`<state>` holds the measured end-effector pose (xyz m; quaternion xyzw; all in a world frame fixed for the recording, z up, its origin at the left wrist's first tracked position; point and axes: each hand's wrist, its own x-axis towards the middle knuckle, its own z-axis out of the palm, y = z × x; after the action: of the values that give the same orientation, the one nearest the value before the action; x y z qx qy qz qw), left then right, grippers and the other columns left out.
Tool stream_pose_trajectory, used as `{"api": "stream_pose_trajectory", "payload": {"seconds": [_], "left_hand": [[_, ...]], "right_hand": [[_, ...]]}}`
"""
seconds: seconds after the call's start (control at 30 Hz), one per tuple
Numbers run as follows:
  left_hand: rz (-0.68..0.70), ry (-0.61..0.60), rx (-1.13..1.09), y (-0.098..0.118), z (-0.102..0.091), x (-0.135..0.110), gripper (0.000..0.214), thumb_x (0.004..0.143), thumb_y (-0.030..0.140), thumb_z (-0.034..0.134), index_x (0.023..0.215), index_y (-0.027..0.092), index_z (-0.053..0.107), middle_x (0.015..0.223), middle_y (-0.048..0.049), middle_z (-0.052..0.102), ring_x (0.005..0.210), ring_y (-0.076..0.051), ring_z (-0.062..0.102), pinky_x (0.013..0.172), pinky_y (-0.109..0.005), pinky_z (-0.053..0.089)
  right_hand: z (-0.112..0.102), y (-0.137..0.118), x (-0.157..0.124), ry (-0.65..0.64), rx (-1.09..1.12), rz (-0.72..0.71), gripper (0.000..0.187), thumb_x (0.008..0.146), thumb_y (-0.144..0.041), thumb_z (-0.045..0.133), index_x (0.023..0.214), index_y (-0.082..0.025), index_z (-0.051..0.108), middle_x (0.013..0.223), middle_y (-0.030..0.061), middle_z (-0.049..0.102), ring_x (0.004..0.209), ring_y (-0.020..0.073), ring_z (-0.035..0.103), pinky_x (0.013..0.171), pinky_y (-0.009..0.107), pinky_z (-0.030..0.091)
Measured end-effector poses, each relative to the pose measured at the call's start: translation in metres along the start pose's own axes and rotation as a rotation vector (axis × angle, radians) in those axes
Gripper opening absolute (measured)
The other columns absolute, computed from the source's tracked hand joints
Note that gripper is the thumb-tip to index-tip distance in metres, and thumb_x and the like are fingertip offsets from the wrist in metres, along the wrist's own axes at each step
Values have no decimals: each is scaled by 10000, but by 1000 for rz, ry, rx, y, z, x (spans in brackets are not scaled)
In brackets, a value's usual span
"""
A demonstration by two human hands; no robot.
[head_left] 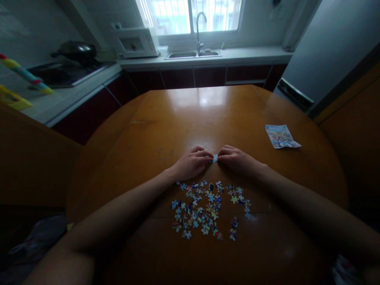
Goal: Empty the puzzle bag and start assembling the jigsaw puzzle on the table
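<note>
Near the middle of the wooden table (190,118), a small pale-blue patch of jigsaw puzzle pieces (215,158) lies between my two hands. My left hand (194,161) pinches its left side, fingertips pressed together. From the other side, my right hand (233,158) grips its right edge with closed fingers. My fingers hide part of these pieces, so how many there are cannot be made out. Closer to me, many loose puzzle pieces (204,209) in blue, yellow, white and dark colours are spread over the tabletop below both hands.
A creased printed picture sheet (280,136) rests at the right of the table. Beyond the far edge runs a counter with a sink (192,54), a microwave (138,42) and, at the left, a wok (75,51) on a stove. A fridge (323,51) stands right.
</note>
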<state>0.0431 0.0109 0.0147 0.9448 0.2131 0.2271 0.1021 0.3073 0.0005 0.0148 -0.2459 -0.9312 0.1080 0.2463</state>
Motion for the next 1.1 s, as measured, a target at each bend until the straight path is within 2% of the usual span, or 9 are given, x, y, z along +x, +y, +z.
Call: {"api": "stream_pose_trajectory", "payload": {"seconds": [0.33,0.5,0.7,0.87,1.03,1.1], "left_hand": [[-6,0,0,2,0,1,315,955,171,564,1234,259,682,1223,-28,705,1093,-217,564,1025,-423,500],[-8,-8,20,4,-1,2,319,973,187,552,1260,264,668,1221,-38,700,1113,-216,564,1023,-423,499],[0,-28,61,5,0,2,358,1000,252,546,1347,301,621,1242,-53,675,1127,-228,559,1025,-427,481],[-11,-85,129,8,-1,1,428,1007,327,553,1434,361,549,1278,-60,635,1159,-266,519,1042,-468,454],[-24,-107,145,8,-1,1,454,1014,326,542,1464,377,512,1297,-53,616,1176,-269,495,1056,-475,441],[-16,-88,141,8,0,1,446,1012,326,548,1454,376,522,1290,-53,616,1173,-264,498,1056,-467,443]], "right_hand": [[-2,-1,-1,21,6,83,253,978,-159,541,910,-236,772,947,78,681,869,197,589,779,345,529],[-2,-2,0,43,20,102,231,989,-196,546,932,-211,769,934,82,678,880,190,593,788,339,518],[-6,5,-5,146,-17,193,230,936,-129,566,947,-226,774,949,77,679,914,211,585,813,364,510],[-6,4,-6,89,-8,164,228,934,-163,598,889,-265,797,950,69,678,879,209,576,756,351,492],[5,-8,-2,97,-142,162,257,920,-89,561,817,-206,766,942,89,686,886,221,549,781,356,478],[8,-13,-4,97,-217,156,262,930,-83,536,843,-188,759,961,103,687,893,231,539,794,369,478]]}}
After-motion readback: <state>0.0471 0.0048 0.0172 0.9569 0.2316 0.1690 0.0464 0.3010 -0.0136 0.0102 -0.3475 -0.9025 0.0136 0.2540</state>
